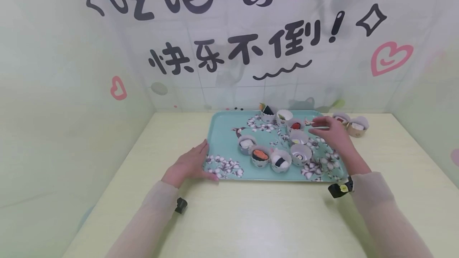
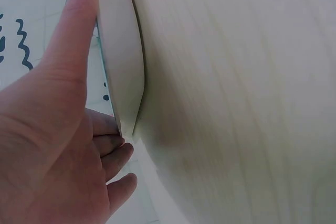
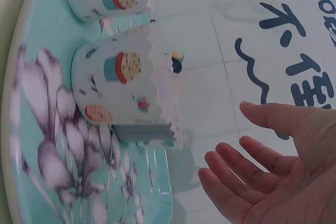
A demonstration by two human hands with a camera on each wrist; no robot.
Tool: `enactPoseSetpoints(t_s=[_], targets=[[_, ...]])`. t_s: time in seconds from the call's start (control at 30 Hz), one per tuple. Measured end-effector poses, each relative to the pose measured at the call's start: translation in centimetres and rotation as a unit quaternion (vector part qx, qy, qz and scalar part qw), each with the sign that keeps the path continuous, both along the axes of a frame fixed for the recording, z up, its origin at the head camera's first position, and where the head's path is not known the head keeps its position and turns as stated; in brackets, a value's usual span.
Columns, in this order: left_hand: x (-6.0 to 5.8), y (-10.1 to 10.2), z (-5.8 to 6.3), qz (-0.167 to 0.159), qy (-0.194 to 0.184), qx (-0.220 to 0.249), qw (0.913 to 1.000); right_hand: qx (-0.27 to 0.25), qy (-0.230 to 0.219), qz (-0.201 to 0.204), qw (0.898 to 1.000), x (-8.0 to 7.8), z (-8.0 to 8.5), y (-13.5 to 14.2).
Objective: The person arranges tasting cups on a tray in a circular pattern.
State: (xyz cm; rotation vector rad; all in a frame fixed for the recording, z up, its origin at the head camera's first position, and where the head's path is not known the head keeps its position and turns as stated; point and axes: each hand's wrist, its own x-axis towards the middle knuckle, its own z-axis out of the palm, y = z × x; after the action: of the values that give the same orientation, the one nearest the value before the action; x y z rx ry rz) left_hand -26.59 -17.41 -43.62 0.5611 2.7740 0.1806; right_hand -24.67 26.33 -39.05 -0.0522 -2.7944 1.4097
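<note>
A turquoise flower-printed tray (image 1: 224,130) lies on the table. My left hand (image 1: 188,164) rests at its front left corner, thumb along the front edge. In the left wrist view, the left fingers (image 2: 116,158) reach along the tray's side. My right hand (image 1: 333,130) hovers over the tray's right side with relaxed, slightly spread fingers and nothing in them. Left of it, a paper cup holds a red-topped piece (image 1: 295,126). Several more cups curve around the tray, including one with an orange-topped sushi piece (image 1: 260,155) and one with a black-banded white piece (image 1: 281,161).
Beyond my right hand, two cups stand off the tray, one with a red-topped piece (image 1: 340,119), one with a white piece (image 1: 357,126). A triangular rice ball (image 1: 267,110) sits in a back cup. A lettered wall (image 1: 229,86) rises behind the table.
</note>
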Motion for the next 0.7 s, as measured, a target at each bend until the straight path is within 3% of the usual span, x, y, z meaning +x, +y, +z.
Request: enactPoseSetpoints(t_s=[0.43, 0.7], targets=[[-0.3, 0.0, 0.0, 0.0, 0.005, 0.0, 1.0, 0.028, 0.043, -0.037, 0.998, 1.0, -0.5, 3.7], [-0.1, 0.0, -0.1, -0.003, 0.006, -0.004, 1.0, 0.039, 0.043, -0.093, 0.994, 1.6, -1.0, 6.0]])
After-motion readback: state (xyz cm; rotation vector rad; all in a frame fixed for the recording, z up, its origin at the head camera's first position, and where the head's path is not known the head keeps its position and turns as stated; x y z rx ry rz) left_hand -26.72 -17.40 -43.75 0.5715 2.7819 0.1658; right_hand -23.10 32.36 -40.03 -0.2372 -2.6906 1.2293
